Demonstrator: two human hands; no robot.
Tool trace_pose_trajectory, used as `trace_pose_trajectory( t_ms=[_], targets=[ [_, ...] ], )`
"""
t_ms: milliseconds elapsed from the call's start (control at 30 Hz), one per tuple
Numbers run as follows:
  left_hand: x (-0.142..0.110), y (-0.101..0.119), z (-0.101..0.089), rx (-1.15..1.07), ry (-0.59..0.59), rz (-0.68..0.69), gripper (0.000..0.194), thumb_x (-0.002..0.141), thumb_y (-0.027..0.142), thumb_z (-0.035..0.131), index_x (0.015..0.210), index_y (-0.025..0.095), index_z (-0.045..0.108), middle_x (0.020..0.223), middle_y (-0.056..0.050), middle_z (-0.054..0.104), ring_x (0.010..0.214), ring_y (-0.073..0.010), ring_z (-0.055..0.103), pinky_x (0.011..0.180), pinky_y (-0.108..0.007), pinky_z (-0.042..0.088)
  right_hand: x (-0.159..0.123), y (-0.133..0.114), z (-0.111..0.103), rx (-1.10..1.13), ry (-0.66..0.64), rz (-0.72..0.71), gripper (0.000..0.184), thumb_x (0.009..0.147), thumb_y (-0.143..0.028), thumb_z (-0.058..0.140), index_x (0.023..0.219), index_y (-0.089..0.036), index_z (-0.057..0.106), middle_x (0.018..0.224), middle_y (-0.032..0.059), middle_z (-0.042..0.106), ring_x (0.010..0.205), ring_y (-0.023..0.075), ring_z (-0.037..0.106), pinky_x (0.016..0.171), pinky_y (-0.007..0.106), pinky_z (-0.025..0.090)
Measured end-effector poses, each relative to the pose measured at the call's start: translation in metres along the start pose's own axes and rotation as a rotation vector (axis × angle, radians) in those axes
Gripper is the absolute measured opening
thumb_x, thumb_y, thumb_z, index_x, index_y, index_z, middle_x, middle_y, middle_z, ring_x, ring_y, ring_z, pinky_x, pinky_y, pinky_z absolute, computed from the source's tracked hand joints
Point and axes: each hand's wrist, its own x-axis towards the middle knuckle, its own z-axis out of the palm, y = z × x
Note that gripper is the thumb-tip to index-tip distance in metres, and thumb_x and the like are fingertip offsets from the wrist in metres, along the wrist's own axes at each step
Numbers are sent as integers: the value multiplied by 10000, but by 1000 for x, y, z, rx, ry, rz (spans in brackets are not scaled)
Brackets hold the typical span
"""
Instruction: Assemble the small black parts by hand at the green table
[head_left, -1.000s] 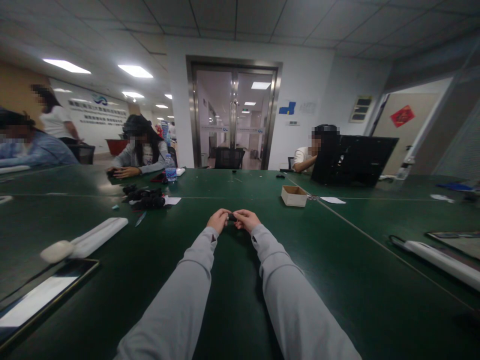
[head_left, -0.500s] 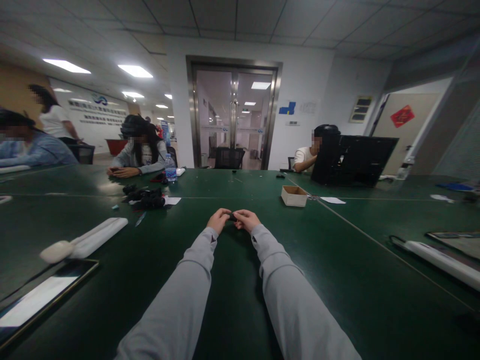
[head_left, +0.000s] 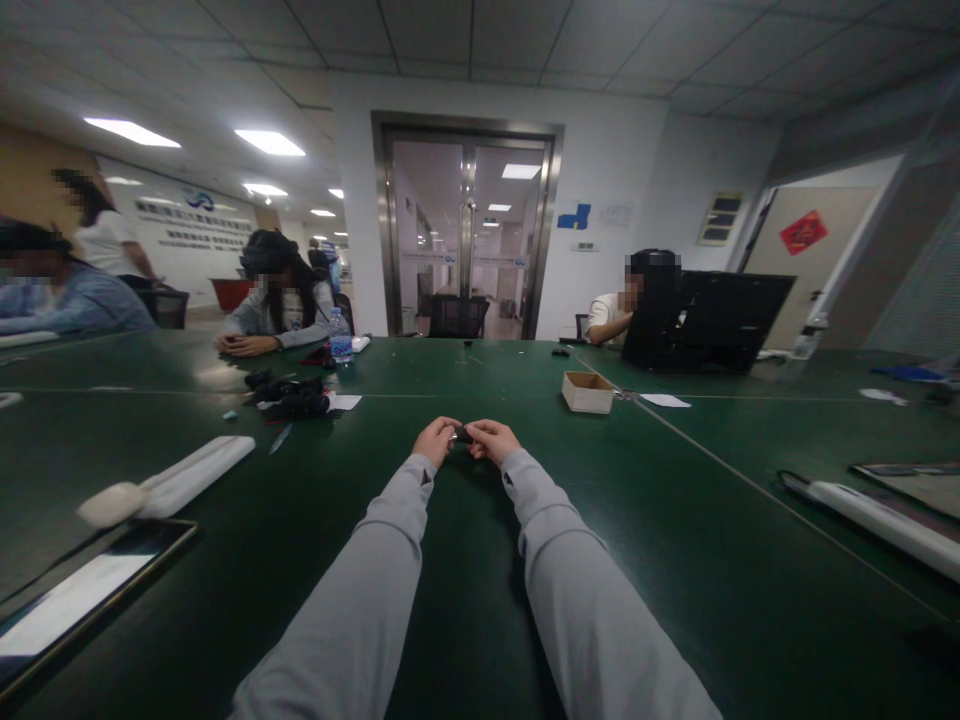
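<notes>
Both of my hands meet above the green table, with a small black object (head_left: pixel 463 436) between their fingertips. A short silvery end on it points toward the left fingers; it is too small to tell its kind. My left hand (head_left: pixel 434 440) is closed at that silvery end. My right hand (head_left: pixel 493 441) pinches the black part between thumb and fingers. The fingers hide much of the object.
An open small box (head_left: pixel 588 398) stands ahead to the right. A bottle (head_left: pixel 340 340) and black gear (head_left: pixel 292 395) lie ahead left. A phone (head_left: pixel 90 590) and a white power strip (head_left: pixel 199 475) lie at left, a monitor (head_left: pixel 720 320) at far right. Other people sit around the table.
The silvery end now shows between the left fingers and the black part; half a second ago only black was visible. Both hands stay in nearly the same place.
</notes>
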Motion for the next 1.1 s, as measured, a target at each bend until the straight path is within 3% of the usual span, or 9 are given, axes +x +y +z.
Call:
trace_pose_trajectory(
  t_ms=[100,200,333,500,633,733,867,1000,1100],
  targets=[
    [0,0,0,4,-11,26,266,741,315,386,825,170,593,481,37,442,440,-79,410,438,-183,323,0,0,0,9,0,6,205,685,-265,652,791,-113,564,446,-8,564,367,66,510,360,147,431],
    [0,0,0,-7,-1,5,245,711,272,417,857,172,586,548,34,485,441,-70,407,438,-182,324,0,1,0,17,4,2,212,682,-268,653,793,-113,561,441,-12,560,363,63,504,356,143,423],
    [0,-1,0,33,-17,45,273,745,322,383,827,166,592,446,48,416,426,-81,398,450,-191,324,1,1,0,14,-1,6,189,698,-248,638,798,-111,554,442,-12,561,364,62,504,357,139,424],
    [1,-3,1,3,-1,15,247,717,286,419,862,170,581,520,42,474,431,-73,410,438,-190,317,0,0,0,25,-4,4,189,697,-248,642,800,-116,555,448,-12,565,368,61,507,358,137,428],
    [2,-4,1,30,-21,52,285,755,343,379,802,161,592,461,38,440,444,-87,424,453,-197,327,0,0,0,18,-8,7,172,704,-244,635,791,-118,556,446,-10,564,370,64,511,359,138,431],
    [3,-5,1,5,-13,48,242,726,303,428,854,170,585,538,31,501,471,-85,447,461,-195,336,1,1,-1,18,-8,1,167,708,-238,630,796,-118,553,452,-6,569,378,67,518,359,137,431],
    [3,-5,1,24,-41,63,253,746,308,393,826,172,591,462,44,436,445,-87,421,460,-197,335,2,3,-1,3,-13,6,182,703,-249,634,802,-116,560,445,-13,563,363,62,506,359,141,431],
    [3,-5,1,-1,-4,32,235,695,251,441,865,174,582,565,31,505,471,-81,438,448,-190,332,1,2,-1,6,-1,2,185,699,-248,637,805,-115,563,446,-9,565,371,64,513,364,138,433],
    [3,-5,1,22,-14,32,241,711,259,415,848,170,591,506,34,478,464,-86,436,448,-189,331,0,1,0,10,-7,5,182,694,-242,642,797,-113,565,439,-8,562,365,63,508,357,137,427]
  ],
)
